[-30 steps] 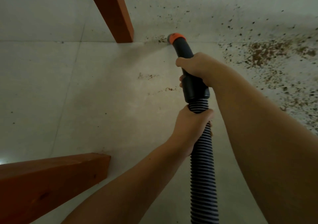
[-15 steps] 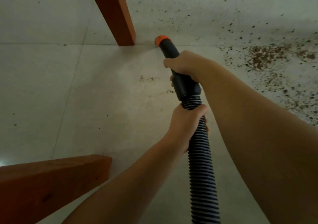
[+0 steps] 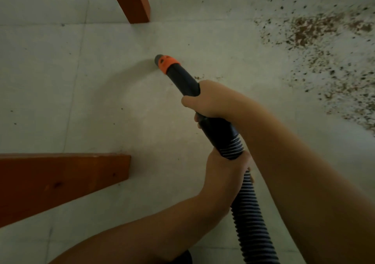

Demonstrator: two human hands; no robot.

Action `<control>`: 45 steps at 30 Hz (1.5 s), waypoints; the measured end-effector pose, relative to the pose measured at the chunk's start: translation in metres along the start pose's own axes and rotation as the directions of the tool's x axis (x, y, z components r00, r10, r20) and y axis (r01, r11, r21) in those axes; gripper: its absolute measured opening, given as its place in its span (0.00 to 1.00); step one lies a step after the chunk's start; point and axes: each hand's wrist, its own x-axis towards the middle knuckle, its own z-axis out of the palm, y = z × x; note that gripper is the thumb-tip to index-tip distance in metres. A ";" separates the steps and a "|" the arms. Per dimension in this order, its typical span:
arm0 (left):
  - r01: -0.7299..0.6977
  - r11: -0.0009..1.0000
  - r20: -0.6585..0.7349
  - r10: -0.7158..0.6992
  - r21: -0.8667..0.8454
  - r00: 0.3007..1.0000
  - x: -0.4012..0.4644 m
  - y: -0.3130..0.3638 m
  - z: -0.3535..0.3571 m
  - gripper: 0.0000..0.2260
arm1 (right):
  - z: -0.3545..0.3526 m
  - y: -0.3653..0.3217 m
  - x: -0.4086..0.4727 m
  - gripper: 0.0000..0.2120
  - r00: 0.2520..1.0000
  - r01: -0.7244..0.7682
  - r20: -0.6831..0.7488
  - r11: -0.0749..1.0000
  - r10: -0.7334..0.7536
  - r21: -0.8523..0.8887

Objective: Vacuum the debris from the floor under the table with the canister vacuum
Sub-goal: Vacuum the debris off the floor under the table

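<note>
In the head view, a black rigid vacuum nozzle with an orange collar and grey tip [image 3: 172,69] is held low over the pale grey tiled floor [image 3: 101,101], its mouth pointed up and to the left, near the floor; whether it touches cannot be told. The right hand [image 3: 211,99] is wrapped round the black nozzle tube, fingers curled under it. The left hand [image 3: 225,174] is clenched round the ribbed dark grey flexible hose [image 3: 249,213] just below the cuff. The canister itself is not seen.

A few brown crumbs [image 3: 199,77] lie just beside the nozzle tube on its right. The dense patch of brown and black debris [image 3: 316,32] is spread across the upper right of the floor, well apart from the nozzle mouth. Scattered specks are seen on the left tiles. One reddish-brown wooden desk leg [image 3: 132,0] stands above the nozzle, and a second reddish-brown wooden beam [image 3: 60,178] lies at lower left.

The task is judged far from done, since the main patch is untouched. The crumbs beside the tube could be missed, as the mouth is aimed past them. The heap could be scattered if the tube is swept into it sideways. The leg could be struck by a careless swing, and the hose could be kinked at the cuff by the left hand's bend.
</note>
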 end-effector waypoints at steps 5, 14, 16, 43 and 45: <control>0.035 0.999 0.114 -0.036 0.006 0.993 -0.015 -0.022 0.007 0.14 | 0.002 0.026 -0.028 0.14 0.993 -0.085 -0.073 0.993 0.091 0.084; 0.051 0.999 0.312 -0.043 -0.016 0.949 -0.044 -0.048 0.024 0.06 | -0.003 0.063 -0.074 0.16 0.966 -0.182 -0.155 0.972 0.205 0.151; 0.061 0.998 0.312 -0.048 -0.034 0.949 -0.049 -0.052 0.023 0.08 | 0.002 0.060 -0.079 0.16 0.973 -0.173 -0.130 0.975 0.191 0.140; -0.061 0.913 0.591 -0.209 0.403 0.779 -0.033 -0.059 0.092 0.07 | -0.051 0.161 -0.142 0.09 0.752 -0.360 -0.304 0.750 0.586 0.555; -0.063 0.897 0.599 -0.239 0.438 0.765 -0.032 -0.058 0.098 0.08 | -0.055 0.170 -0.149 0.09 0.732 -0.350 -0.315 0.730 0.604 0.587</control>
